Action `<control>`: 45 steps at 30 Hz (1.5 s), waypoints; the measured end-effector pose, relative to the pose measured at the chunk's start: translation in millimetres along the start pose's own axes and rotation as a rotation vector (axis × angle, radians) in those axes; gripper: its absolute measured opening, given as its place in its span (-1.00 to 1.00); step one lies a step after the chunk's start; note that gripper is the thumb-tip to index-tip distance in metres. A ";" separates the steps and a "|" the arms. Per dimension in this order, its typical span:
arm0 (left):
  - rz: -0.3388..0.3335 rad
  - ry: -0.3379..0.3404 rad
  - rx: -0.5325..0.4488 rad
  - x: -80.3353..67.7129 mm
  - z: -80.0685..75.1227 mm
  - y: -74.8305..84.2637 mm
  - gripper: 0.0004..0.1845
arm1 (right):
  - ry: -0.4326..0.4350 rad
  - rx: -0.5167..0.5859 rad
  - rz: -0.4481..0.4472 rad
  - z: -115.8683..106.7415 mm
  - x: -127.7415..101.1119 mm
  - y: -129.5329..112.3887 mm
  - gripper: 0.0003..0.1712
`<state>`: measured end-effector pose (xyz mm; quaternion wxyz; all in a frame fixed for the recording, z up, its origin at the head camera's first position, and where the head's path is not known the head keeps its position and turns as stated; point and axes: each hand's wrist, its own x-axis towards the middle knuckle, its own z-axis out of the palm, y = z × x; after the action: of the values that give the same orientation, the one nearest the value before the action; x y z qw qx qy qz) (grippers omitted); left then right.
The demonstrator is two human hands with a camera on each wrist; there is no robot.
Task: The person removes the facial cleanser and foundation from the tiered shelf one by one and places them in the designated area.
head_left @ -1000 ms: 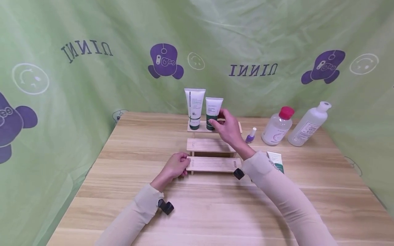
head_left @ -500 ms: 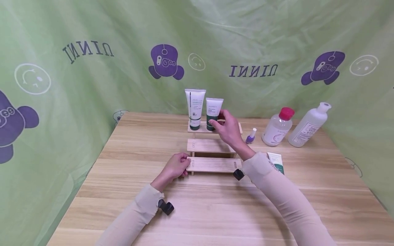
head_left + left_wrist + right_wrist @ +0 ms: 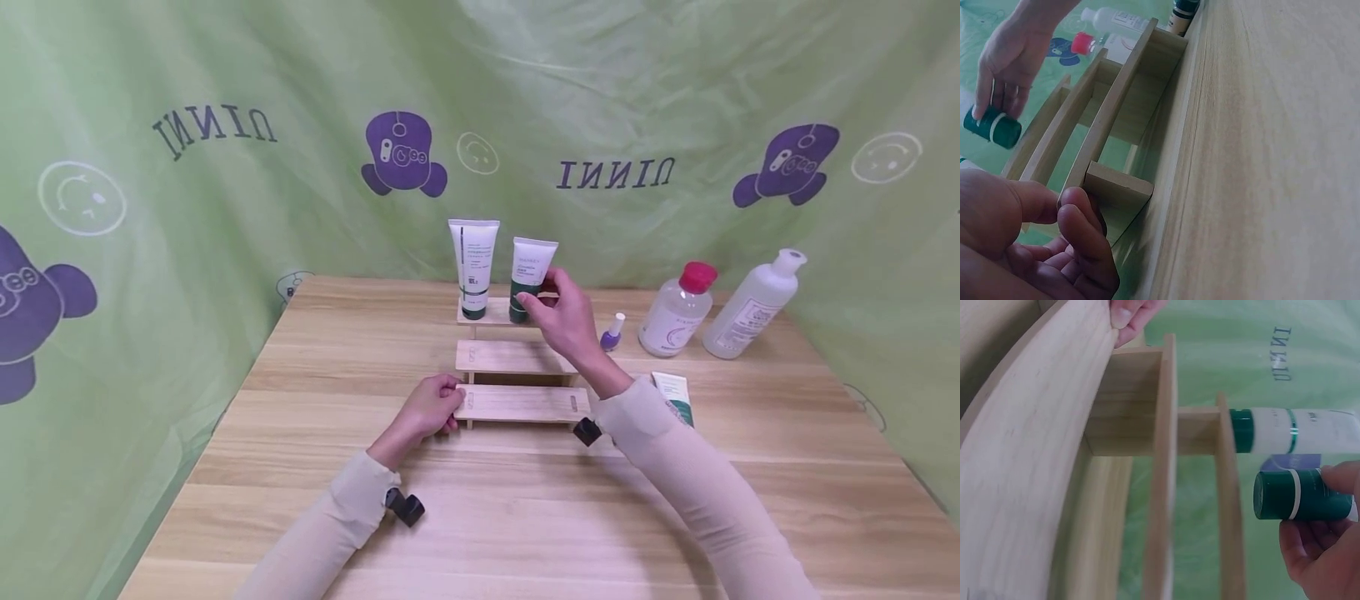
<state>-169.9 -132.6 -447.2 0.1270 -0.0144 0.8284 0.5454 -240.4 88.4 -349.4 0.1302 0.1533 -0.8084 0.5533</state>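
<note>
A three-step wooden shelf (image 3: 517, 357) stands mid-table. My left hand (image 3: 442, 406) pinches the left end of its lowest step; thumb and fingers (image 3: 1079, 215) are curled round the board's end. On the top step stands a tall white tube (image 3: 472, 265) with a dark green cap. Beside it my right hand (image 3: 551, 302) grips a shorter white tube (image 3: 531, 271) by its lower part, tilted slightly right. In the right wrist view its green cap (image 3: 1277, 495) hangs just off the top step, apart from the tall tube (image 3: 1297, 430). My right hand (image 3: 1004, 69) also shows in the left wrist view.
Right of the shelf stand a small purple nail polish bottle (image 3: 611, 332), a clear bottle with a pink cap (image 3: 673, 312) and a white bottle (image 3: 752, 307). Another tube (image 3: 672, 393) lies by my right sleeve. Green printed cloth (image 3: 225, 208) walls in the wooden table (image 3: 525, 517).
My right hand has shifted the short tube a little to the right and tilted it away from the tall tube. The left hand has stayed on the lowest step.
</note>
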 end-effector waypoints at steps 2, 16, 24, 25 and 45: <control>-0.004 0.009 0.003 0.5 0.1 -0.9 -0.65 | 0.004 -0.004 -0.018 -5.7 -3.5 -3.2 -0.49; 0.004 0.000 -0.012 1.1 1.4 -2.7 -0.65 | 0.084 -0.128 -0.075 -81.0 -62.1 3.7 -0.58; 0.003 0.001 0.002 -0.4 1.6 -3.2 -0.64 | 0.097 -0.241 0.012 -116.7 -90.0 18.2 -0.55; 0.002 0.001 0.000 -0.8 1.6 -3.2 -0.64 | 0.093 -0.252 0.029 -121.0 -91.8 20.6 -0.54; -0.001 0.001 -0.011 -1.0 0.5 -1.6 -0.62 | -0.056 -0.322 0.336 -189.2 -119.0 65.9 -0.44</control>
<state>-168.6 -133.0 -448.5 0.1270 -0.0159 0.8254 0.5499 -149.1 300.0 -383.9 0.0365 0.0089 -0.9037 0.4264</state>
